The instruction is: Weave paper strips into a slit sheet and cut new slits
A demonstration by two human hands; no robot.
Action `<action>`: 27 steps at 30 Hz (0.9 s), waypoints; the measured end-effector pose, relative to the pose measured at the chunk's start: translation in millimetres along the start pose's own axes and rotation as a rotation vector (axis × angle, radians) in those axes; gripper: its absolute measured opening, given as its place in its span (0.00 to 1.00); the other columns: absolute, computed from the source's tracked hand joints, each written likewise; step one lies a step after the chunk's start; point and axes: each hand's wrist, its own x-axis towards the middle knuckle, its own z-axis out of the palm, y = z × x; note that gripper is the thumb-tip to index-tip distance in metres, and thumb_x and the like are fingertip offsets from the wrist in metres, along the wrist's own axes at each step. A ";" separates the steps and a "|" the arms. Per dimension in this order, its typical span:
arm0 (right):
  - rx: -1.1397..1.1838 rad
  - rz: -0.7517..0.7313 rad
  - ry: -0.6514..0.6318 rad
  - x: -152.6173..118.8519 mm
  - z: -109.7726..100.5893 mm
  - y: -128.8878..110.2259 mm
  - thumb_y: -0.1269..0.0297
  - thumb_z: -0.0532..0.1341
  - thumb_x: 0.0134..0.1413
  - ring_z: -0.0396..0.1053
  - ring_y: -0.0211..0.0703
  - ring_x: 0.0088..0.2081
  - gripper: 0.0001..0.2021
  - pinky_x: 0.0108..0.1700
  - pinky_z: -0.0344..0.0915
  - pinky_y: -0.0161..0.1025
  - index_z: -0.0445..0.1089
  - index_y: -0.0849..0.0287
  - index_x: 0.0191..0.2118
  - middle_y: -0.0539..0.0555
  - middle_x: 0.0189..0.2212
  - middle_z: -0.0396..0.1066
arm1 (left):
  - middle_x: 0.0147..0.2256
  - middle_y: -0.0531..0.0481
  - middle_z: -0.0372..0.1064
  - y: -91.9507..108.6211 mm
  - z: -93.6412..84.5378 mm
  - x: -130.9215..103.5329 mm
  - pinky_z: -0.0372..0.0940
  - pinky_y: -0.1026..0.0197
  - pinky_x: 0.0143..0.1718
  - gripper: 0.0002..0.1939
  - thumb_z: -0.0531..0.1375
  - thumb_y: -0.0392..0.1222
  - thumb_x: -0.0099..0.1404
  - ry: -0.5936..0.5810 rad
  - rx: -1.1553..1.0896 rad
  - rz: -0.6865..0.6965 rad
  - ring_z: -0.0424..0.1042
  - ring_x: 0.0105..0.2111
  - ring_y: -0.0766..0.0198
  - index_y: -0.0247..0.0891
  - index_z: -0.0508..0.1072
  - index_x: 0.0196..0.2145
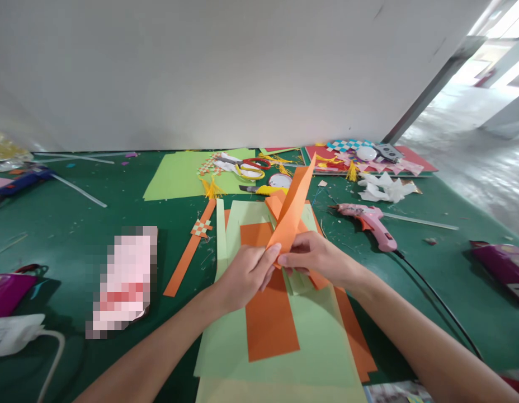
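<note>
An orange paper strip (pixel 296 196) stands up, bent, between my hands. My left hand (pixel 251 271) is closed on its lower end, thumb on top. The fingers of my right hand (pixel 312 257) pinch the same strip near its bottom. Behind them, more orange strips cross at a slant. Below lie pale green sheets (pixel 318 341) with a wide orange piece (pixel 270 324) on top. Left of the sheets rests an orange strip (pixel 184 268) with a small woven checked piece (pixel 201 228) on it.
Scissors (pixel 255 163) and a yellow cutter (pixel 263 190) lie behind the sheets. A pink glue gun (pixel 371 218) with a black cable is at the right. A blurred pink object (pixel 127 280), a white plug (pixel 16 334) and a blue glue gun (pixel 24 180) are at the left.
</note>
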 end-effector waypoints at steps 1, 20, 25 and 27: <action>0.025 0.007 0.017 0.2 -1.7 1.5 0.56 0.65 0.49 0.58 0.32 0.22 0.13 0.21 0.51 0.32 0.72 0.63 0.29 0.49 0.21 0.66 | 0.11 0.57 0.53 0.1 0.1 0.0 0.52 0.67 0.21 0.30 0.44 0.53 0.71 -0.009 -0.013 -0.002 0.55 0.14 0.73 0.36 0.55 0.14; 0.265 -0.120 0.305 3.3 -28.1 5.4 0.60 0.67 0.47 0.55 0.30 0.20 0.15 0.23 0.45 0.34 0.64 0.61 0.21 0.49 0.18 0.66 | 0.12 0.56 0.54 1.9 -0.9 -3.2 0.55 0.66 0.22 0.31 0.44 0.56 0.70 -0.084 0.026 -0.047 0.56 0.15 0.72 0.36 0.57 0.14; 0.212 -0.125 0.291 2.8 -23.5 2.7 0.60 0.67 0.47 0.55 0.31 0.20 0.15 0.23 0.47 0.34 0.63 0.61 0.21 0.48 0.18 0.64 | 0.19 0.53 0.64 2.3 -1.6 -2.0 0.56 0.67 0.22 0.24 0.49 0.54 0.68 -0.073 0.007 -0.074 0.63 0.19 0.70 0.35 0.65 0.21; 0.181 -0.127 0.261 2.7 -20.4 1.7 0.59 0.67 0.46 0.54 0.31 0.21 0.14 0.23 0.48 0.34 0.64 0.61 0.21 0.47 0.18 0.63 | 0.20 0.55 0.61 2.5 -1.8 -0.7 0.54 0.67 0.21 0.21 0.51 0.54 0.66 -0.028 -0.009 -0.063 0.62 0.20 0.70 0.36 0.63 0.23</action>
